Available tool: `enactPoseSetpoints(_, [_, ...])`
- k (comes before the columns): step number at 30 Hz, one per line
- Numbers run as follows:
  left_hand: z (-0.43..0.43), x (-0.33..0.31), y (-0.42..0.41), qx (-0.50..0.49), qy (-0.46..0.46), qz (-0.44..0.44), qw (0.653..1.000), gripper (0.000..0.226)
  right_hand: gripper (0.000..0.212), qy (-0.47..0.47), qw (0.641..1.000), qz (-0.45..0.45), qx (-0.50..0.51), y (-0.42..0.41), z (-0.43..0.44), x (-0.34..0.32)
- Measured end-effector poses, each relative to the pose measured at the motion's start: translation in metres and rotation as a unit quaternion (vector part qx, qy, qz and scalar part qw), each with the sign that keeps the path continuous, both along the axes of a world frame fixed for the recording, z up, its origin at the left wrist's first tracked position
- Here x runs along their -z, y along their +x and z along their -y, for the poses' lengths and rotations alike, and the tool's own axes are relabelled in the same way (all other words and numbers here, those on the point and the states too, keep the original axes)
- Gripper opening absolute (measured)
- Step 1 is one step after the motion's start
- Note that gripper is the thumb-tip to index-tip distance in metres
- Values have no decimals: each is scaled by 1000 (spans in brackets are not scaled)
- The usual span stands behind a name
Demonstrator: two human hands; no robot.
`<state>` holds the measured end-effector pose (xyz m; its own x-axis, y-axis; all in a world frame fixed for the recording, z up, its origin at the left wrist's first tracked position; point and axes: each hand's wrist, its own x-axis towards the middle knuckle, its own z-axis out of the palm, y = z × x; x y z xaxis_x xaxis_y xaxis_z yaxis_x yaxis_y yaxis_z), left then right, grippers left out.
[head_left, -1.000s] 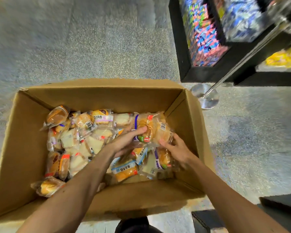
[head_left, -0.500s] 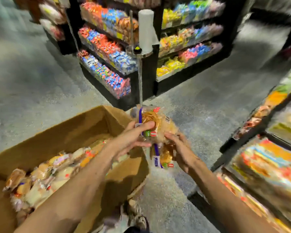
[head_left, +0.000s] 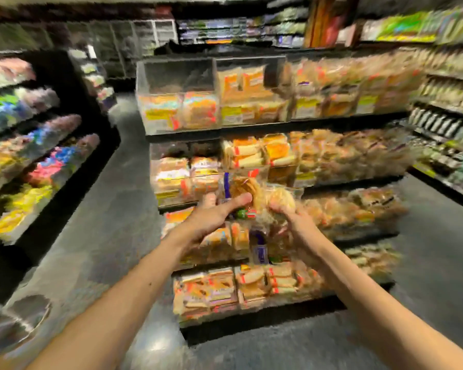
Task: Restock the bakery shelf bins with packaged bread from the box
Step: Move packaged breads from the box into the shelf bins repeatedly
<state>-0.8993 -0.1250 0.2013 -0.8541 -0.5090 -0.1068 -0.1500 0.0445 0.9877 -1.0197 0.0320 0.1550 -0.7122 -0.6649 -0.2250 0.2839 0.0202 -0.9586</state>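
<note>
Left hand (head_left: 211,217) and right hand (head_left: 297,225) both grasping bread packets (head_left: 251,193), lifted from box second ago; now facing bakery shelf bins (head_left: 177,73). Placement pending.

Heavy motion blur smears the whole view, worst toward the edges, where the wide lens bends the side shelves (head_left: 24,156). Light falls brightest on the bread bins (head_left: 251,97); the dark floor (head_left: 112,209) carries one pale glare patch.

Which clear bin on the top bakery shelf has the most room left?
The leftmost clear plastic bin: its packets fill only the lower half, while the bins to its right are stacked higher.
</note>
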Motion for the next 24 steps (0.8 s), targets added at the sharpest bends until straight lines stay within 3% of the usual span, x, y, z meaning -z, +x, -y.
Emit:
enactPoseSetpoints(2, [-21, -3, -43, 56, -63, 6, 996, 43, 28, 7, 999, 2, 51, -27, -38, -6])
enactPoseSetpoints(4, [-43, -1, -88, 88, -109, 8, 990, 81, 33, 17, 996, -17, 84, -54, -73, -6])
enactPoseSetpoints(6, [-67, 4, -133, 91, -122, 10, 988, 97, 37, 33, 990, -33, 136, -82, -102, -6])
enactPoseSetpoints(8, [-95, 10, -184, 100, -132, 4, 986, 93, 34, 59, 977, -56, 195, -120, -129, -2])
enactPoseSetpoints(10, [-109, 16, -215, 120, -147, -11, 982, 69, 35, 68, 970, -71, 220, -145, -142, -2])
enactPoseSetpoints(14, [-133, 32, -308, 172, -143, -27, 974, 47, 74, 92, 959, -98, 250, -225, -168, 6])
enactPoseSetpoints(16, [-142, 35, -348, 197, -124, -21, 972, 50, 73, 108, 956, -102, 255, -263, -179, 5])
enactPoseSetpoints(20, [-162, 38, -422, 256, -124, -3, 959, 80, 89, 139, 943, -131, 272, -333, -204, 9])
enactPoseSetpoints(24, [-195, 42, -490, 293, -128, 22, 947, 76, 85, 166, 935, -130, 285, -394, -242, 21])
